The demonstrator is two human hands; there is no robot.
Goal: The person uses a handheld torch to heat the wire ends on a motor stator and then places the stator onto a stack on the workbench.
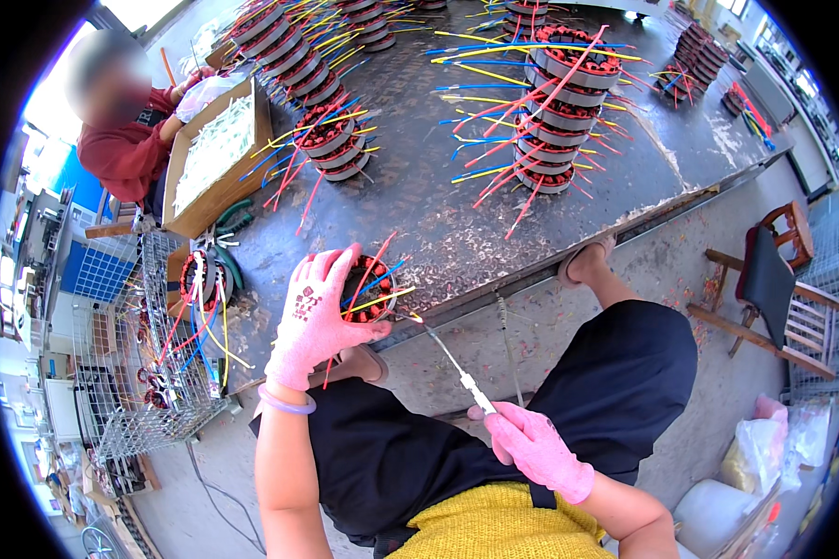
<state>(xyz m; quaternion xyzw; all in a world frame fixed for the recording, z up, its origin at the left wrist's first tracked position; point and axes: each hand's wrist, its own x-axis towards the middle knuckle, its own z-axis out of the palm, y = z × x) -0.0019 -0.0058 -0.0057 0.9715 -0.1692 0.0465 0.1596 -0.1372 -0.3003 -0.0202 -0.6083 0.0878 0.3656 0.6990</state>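
Note:
My left hand (319,303), in a pink glove, wraps its fingers and thumb round a motor stator (362,279) with a red-coated core. Red, blue and yellow wires stick out of it, at the table's near edge. My right hand (536,445), also gloved in pink, grips a slim tool with a white handle and a thin metal shaft (447,352). The tool's tip glows orange close to the end of the stator's yellow wire; whether they touch I cannot tell.
Stacks of wired stators (569,112) stand on the dark worn table (419,205). A wooden box of white pieces (216,154) and green-handled pliers (226,244) lie at left, near a co-worker (126,140). A wire basket (158,401) hangs left; a chair (764,279) stands right.

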